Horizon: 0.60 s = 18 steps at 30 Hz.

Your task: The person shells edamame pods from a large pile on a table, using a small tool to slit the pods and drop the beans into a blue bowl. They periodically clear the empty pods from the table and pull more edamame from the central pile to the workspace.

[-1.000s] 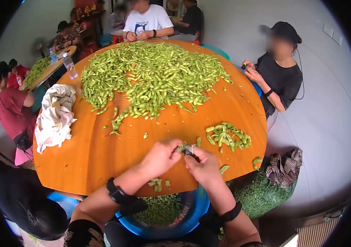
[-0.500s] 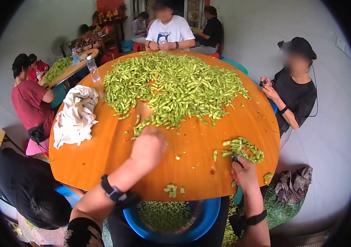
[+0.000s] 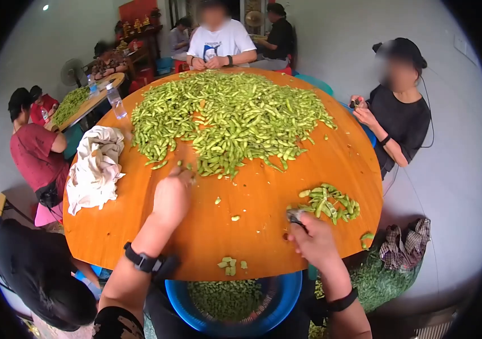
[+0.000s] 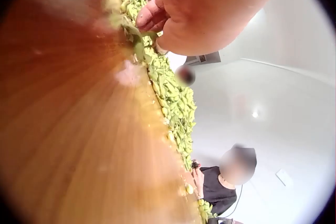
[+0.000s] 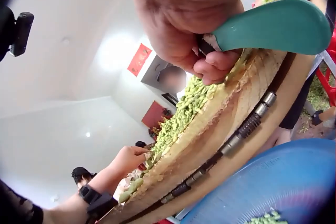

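Note:
My left hand reaches over the table to the near edge of a heap of green soybean pods. In the left wrist view its fingers are bent, and a blurred soybean pod lies between fingers and thumb. Farther right, my right hand grips a tool with a rounded teal handle, which sticks out behind the fist. A grey, dark-edged piece shows at that hand's fingertips; the tool's working end is mostly hidden. Beside this hand lies a small pile of pods.
Under the table's front edge stands a blue basin with shelled beans. Several beans lie near the edge of the round wooden table. A crumpled white cloth and water bottle are at left. People sit around.
My hands were together near the table's front a second ago. They parted: the left went to the heap's edge, then farther left to loose pods. The right went right, then slightly back left.

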Available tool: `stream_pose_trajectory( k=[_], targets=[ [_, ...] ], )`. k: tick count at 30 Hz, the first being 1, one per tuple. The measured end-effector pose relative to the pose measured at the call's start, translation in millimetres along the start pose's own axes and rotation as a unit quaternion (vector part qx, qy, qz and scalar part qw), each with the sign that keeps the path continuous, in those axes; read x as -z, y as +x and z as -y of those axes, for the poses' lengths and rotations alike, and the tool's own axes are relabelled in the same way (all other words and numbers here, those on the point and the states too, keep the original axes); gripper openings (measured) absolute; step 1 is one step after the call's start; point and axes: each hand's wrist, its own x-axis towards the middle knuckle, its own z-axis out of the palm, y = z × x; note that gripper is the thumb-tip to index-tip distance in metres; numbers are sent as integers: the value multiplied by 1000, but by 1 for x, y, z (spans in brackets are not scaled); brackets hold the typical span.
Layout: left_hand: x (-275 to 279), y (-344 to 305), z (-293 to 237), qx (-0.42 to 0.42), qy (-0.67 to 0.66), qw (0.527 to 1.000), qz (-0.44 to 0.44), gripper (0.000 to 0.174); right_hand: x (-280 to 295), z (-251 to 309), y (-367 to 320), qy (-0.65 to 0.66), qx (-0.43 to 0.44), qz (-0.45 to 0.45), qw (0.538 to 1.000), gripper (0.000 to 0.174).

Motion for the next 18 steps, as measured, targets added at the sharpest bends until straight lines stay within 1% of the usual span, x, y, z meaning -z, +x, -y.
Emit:
stream_pose_trajectory(
  k=[1, 2, 3, 4, 5, 6, 7, 9, 10, 12, 16, 18],
  targets=[
    [4, -4, -15, -6, -5, 1000, 4, 16, -6, 7, 1, 0, -4, -8, 1000, 12],
    [7, -9, -31, 0, -130, 990, 58, 16, -11, 14, 3, 42, -15, 28, 999, 12],
    [6, -15, -47, 7, -252, 961, 114, 16, -17, 19, 4, 84, -26, 63, 994, 12],
    [3, -21, -60, 0, -258, 959, 120, 16, -22, 22, 5, 84, -31, 53, 995, 12],
    [-1, -27, -73, 68, -386, 905, 167, 18, -27, 24, 7, 145, -60, 81, 984, 14],
    [-5, -31, -82, 136, -502, 828, 211, 20, -30, 24, 8, 204, -87, 110, 969, 15],
    [-9, -34, -88, 133, -505, 825, 215, 20, -31, 24, 7, 204, -89, 104, 969, 15],
    [-16, -39, -94, 78, -484, 850, 196, 24, -33, 23, 6, 235, -99, 124, 959, 17],
    [-18, -41, -96, 79, -486, 848, 197, 24, -33, 21, 5, 234, -101, 123, 959, 17],
    [-19, -42, -98, 13, -434, 885, 172, 29, -34, 16, 3, 241, -94, 114, 959, 19],
    [-20, -46, -100, -8, -431, 886, 174, 28, -38, 5, 2, 229, -91, 110, 963, 15],
    [-24, -50, -97, 2, -428, 886, 177, 24, -42, 5, 1, 274, -78, 101, 953, 15]
  ],
)
